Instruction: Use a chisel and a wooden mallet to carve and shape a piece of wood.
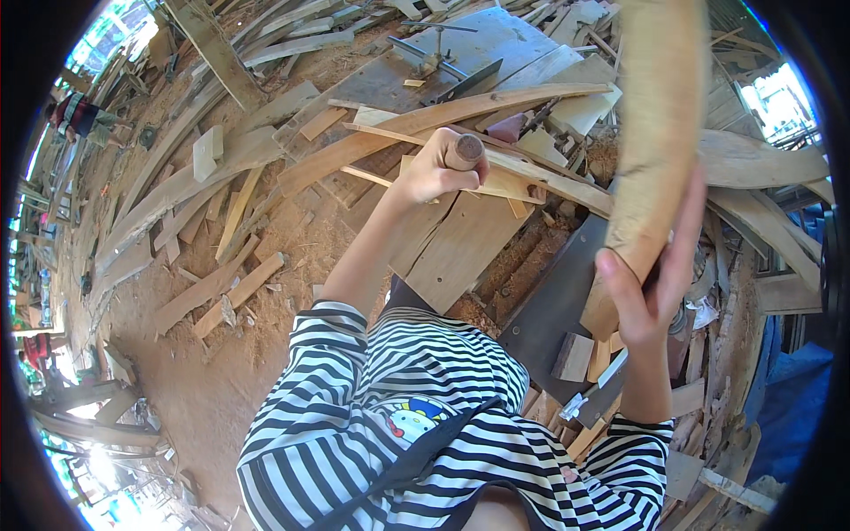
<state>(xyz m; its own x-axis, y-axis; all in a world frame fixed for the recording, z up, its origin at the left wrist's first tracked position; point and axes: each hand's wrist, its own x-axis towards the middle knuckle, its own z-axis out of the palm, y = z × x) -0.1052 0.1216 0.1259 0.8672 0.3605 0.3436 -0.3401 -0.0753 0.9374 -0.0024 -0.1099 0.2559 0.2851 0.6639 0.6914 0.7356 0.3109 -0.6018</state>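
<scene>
My left hand (434, 168) is closed around a round wooden handle (464, 151). Its blunt end points up toward me, and whatever tool sits beyond it is hidden by the fist. My right hand (655, 274) grips the lower end of a thick, curved piece of timber (651, 133), with the thumb on one side and the fingers along the other. The timber stands raised close in front of me and runs out past the top of the view. Below and between the hands lies a cracked flat wooden board (469, 248).
Long curved planks (443, 119) and offcuts lie ahead. A grey work panel (505, 40) carries a metal clamp-like frame (434, 57). Scrap strips (239, 296) lie on the sawdust-strewn ground (195, 389). A blue tarp (792, 398) hangs at right. Another person (80, 115) is far left.
</scene>
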